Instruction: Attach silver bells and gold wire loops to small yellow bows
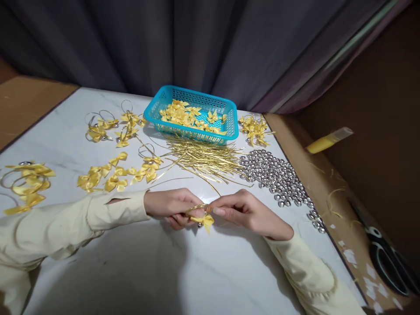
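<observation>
Cream sleeves entered from the lower edge, and both hands met over the bare white counter [183, 271]. Left hand [172, 207] and right hand [247, 211] were each pinched on one small assembly: a gold wire loop [197, 207] carrying a yellow ribbon bow [206, 221], with a small silver bell [199, 225] hanging just under it. That piece was held slightly above the counter, between the fingertips of the two hands.

Judged from the grip, the step in hand was closing or twisting the wire around bow and bell; the next move would call for a firm pinch at the crossing of the wire ends, so that the loop kept its shape.

Beyond the hands lay loose bows [108, 177], a sheaf of gold wire strips [206, 158] and, to the right, a heap of silver bells [278, 177]. Finished looped pieces [28, 181] lay at far left, and others [110, 127] farther back. A turquoise basket [229, 127] of bows stood at the rear, near a dark curtain [183, 43]. Scissors [387, 258] and a yellow tube [328, 140] lay on brown board at right. No brand, label or writing could be read.
</observation>
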`<action>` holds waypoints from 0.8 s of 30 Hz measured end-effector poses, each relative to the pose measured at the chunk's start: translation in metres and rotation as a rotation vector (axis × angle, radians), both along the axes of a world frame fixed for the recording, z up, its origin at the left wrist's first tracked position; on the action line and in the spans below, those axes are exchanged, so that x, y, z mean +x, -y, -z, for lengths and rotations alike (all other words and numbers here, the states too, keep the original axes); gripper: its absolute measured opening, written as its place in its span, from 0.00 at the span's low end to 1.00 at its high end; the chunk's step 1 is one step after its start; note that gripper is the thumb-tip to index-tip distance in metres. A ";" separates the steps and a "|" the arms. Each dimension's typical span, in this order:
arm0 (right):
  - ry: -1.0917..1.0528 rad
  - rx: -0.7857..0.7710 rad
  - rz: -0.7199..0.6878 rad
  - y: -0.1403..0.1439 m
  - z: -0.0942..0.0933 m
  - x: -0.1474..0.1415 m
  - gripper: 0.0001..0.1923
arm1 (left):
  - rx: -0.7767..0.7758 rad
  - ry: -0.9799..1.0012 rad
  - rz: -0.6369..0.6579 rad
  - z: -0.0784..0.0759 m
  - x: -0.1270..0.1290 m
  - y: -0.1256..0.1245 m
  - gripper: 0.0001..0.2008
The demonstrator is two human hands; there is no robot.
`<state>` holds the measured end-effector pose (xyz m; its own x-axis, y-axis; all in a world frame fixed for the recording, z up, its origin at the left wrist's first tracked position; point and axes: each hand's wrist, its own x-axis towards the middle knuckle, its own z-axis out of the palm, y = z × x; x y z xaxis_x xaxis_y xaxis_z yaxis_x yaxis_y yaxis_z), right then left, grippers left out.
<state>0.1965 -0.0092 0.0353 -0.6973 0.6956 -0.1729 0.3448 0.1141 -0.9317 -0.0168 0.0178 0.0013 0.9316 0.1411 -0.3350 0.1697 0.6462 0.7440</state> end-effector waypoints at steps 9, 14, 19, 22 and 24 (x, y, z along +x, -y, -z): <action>0.108 -0.048 0.026 0.003 0.010 -0.010 0.15 | 0.177 0.045 0.048 -0.002 0.001 0.001 0.18; 0.124 -0.011 0.051 0.003 0.008 -0.012 0.15 | 0.304 0.026 0.067 0.000 0.001 0.001 0.16; 0.146 0.042 0.094 0.002 0.008 -0.009 0.15 | 0.336 0.015 0.082 0.000 0.001 0.001 0.15; 0.142 0.060 0.117 0.002 0.008 -0.007 0.15 | 0.321 0.020 0.083 0.001 0.001 0.001 0.15; 0.136 0.082 0.132 0.002 0.008 -0.006 0.15 | 0.297 0.018 0.076 0.001 0.001 0.001 0.14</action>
